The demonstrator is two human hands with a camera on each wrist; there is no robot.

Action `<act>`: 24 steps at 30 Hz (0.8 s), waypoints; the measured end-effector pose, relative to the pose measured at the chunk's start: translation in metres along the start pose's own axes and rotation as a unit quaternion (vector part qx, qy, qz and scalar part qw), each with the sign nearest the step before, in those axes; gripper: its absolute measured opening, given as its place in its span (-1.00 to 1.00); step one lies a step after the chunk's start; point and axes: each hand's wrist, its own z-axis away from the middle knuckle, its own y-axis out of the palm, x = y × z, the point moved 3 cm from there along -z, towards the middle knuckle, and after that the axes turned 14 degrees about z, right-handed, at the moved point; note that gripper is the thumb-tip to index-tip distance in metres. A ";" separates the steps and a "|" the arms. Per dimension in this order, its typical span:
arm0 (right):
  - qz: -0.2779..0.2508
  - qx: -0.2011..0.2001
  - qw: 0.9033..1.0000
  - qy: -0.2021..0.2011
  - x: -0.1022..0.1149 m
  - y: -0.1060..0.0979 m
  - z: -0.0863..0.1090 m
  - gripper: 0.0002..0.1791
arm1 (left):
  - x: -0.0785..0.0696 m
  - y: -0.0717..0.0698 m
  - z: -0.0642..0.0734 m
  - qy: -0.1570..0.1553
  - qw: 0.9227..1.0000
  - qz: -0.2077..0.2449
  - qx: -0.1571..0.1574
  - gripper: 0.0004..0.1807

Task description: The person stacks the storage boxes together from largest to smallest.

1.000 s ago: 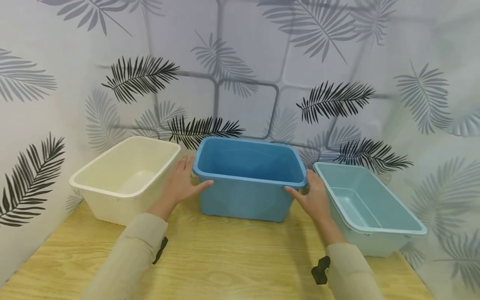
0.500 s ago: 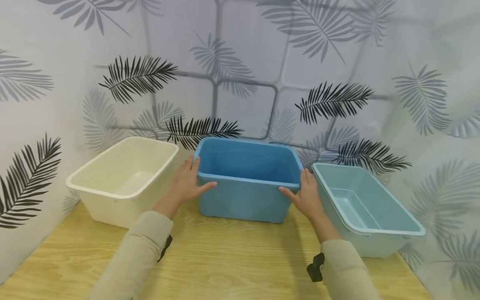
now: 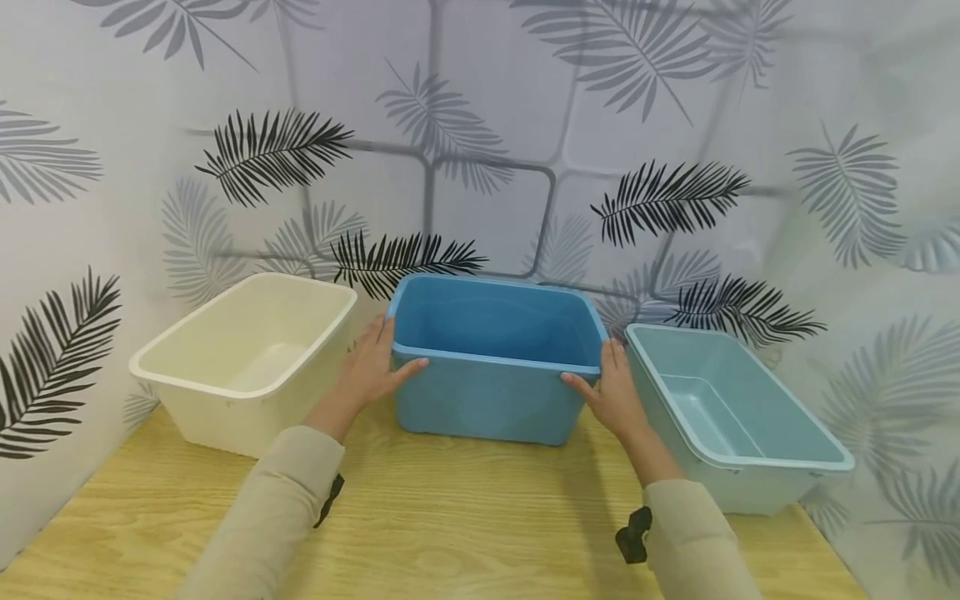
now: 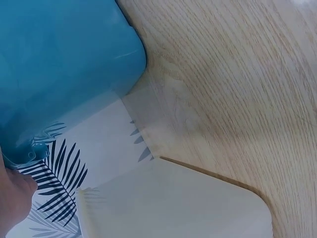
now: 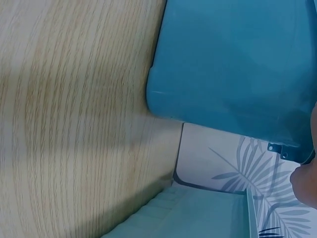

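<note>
A blue plastic basin (image 3: 480,400) with a rolled rim stands at the middle of the table's back, between my hands. My left hand (image 3: 365,367) grips its left front corner, thumb along the front wall just below the rim and fingers against the left side. At the right front corner, my right hand (image 3: 617,387) holds the rim the same way. The left wrist view shows the basin's side wall (image 4: 64,64) and part of the left hand (image 4: 15,201) at the rim. In the right wrist view, fingers (image 5: 305,183) meet the rim's underside.
A cream basin (image 3: 225,417) stands close on the left, and a pale green one (image 3: 757,487) sits angled on the right. All three rest on a wood-grain table (image 3: 465,517). Behind hangs a leaf-patterned curtain (image 3: 495,108).
Both hands have moved inward against the blue basin's corners, the left shifting right and the right shifting left. The basins stay in place on the table.
</note>
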 end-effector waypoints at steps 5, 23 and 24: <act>0.004 0.006 1.000 0.002 0.001 0.000 0.000 0.00 | 0.000 -0.001 0.001 0.013 1.000 -0.006 -0.008 -0.02; 0.018 0.012 1.000 -0.004 0.003 -0.004 0.005 -0.01 | 0.000 0.001 0.007 0.028 0.999 -0.014 -0.024 -0.08; 0.017 0.011 1.000 -0.003 0.004 -0.004 0.006 -0.01 | 0.000 0.001 0.007 0.027 0.999 -0.013 -0.024 -0.08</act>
